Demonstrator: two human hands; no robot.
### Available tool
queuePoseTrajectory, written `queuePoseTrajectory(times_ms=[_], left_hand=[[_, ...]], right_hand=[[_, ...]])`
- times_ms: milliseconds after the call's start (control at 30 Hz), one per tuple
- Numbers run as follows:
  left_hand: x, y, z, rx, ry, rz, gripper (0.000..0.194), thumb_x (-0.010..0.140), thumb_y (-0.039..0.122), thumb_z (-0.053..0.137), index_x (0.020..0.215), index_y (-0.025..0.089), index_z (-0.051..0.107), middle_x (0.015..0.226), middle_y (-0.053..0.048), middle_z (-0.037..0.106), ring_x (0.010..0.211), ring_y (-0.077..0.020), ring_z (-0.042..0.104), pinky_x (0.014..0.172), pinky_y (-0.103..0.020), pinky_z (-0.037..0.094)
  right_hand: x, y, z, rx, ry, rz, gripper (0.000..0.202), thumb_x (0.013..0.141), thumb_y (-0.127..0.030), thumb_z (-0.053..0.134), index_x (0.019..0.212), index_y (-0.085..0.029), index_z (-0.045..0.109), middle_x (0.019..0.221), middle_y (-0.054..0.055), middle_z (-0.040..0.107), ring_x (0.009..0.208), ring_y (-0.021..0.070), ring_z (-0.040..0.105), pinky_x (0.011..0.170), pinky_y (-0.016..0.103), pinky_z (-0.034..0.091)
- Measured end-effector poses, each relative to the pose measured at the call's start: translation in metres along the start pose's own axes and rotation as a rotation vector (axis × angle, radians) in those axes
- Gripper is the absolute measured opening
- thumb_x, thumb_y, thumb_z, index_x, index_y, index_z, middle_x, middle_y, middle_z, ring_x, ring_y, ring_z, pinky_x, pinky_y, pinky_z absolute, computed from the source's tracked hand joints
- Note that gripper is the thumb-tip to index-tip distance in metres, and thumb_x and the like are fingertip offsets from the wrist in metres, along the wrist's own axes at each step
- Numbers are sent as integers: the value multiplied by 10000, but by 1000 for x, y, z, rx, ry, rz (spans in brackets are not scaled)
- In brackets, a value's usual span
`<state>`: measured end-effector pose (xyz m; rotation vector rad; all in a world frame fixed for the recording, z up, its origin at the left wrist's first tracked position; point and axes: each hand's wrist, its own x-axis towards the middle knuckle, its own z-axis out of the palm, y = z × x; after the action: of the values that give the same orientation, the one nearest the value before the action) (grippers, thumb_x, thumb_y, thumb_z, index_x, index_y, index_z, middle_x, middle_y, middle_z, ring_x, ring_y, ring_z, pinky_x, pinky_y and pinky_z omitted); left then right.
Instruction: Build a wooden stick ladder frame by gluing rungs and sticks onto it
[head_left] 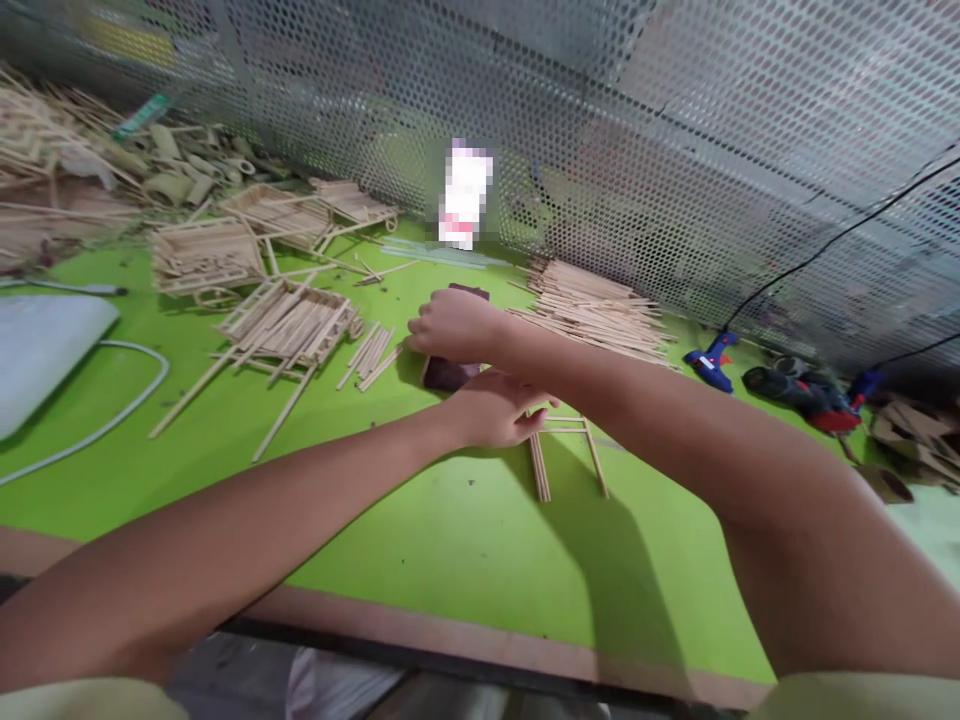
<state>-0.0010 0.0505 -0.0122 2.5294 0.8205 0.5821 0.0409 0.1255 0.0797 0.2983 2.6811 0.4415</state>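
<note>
Our arms cross over the bench (pixel 465 540), with the right one on top. Our right hand (pixel 456 325) is over a dark block (pixel 448 375), its fingers bent. We cannot tell if it grips the block or just rests there. Our left hand (pixel 491 410) is by the top of a small stick frame (pixel 596 465). Its thumb sits a bit apart from the fingers, near the sticks. We cannot tell if it pinches them, as the hand hides that part.

We seem to be in the middle of some close work with the block and the frame. From here, any move calls for soft hands and care, so that our crossed arms do not bump the thin sticks.

The frame lies on the bench in front of us, between the middle and the front edge. It is made of thin, pale, straight sticks. On its left side a few sticks lie close together, and on its right side we see one that leans a little. Thin bars go across near the top. The bottom looks open.

To the left of the block are some short sticks (pixel 369 355), and past them is a little wooden cart (pixel 292 320) full of sticks. A big pile of sticks (pixel 592 305) lies near the back edge. A blue glue gun (pixel 712 362) is off to the right.
</note>
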Motion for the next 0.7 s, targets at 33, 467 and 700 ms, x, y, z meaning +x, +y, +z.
queuePoseTrajectory(times_ms=[33, 467, 700], left_hand=[[0, 0, 0, -4, 1, 1, 303, 1117, 327, 548, 1328, 219, 736, 1129, -99, 827, 889, -252, 758, 870, -399, 587], [5, -9, 3, 12, 62, 53, 264, 1089, 285, 545, 1256, 216, 738, 1208, -98, 813, 1092, -265, 765, 1124, -491, 509], [6, -11, 4, 39, 68, 49, 297, 1094, 300, 523, 1276, 220, 743, 1220, -103, 809, 1182, -290, 750, 1148, -502, 493]], right_hand=[[0, -1, -1, -60, -15, -21, 303, 1114, -62, 496, 1121, -175, 777, 1154, 100, 828, 1019, 242, 737, 806, 357, 462], [-26, 24, -6, -61, -5, 206, 349, 1067, -42, 489, 1262, -154, 756, 1133, 137, 808, 988, 269, 736, 765, 361, 463], [-35, 21, 2, 38, -49, 328, 364, 1053, -42, 523, 1328, -131, 745, 1111, 159, 804, 948, 267, 716, 752, 353, 448]])
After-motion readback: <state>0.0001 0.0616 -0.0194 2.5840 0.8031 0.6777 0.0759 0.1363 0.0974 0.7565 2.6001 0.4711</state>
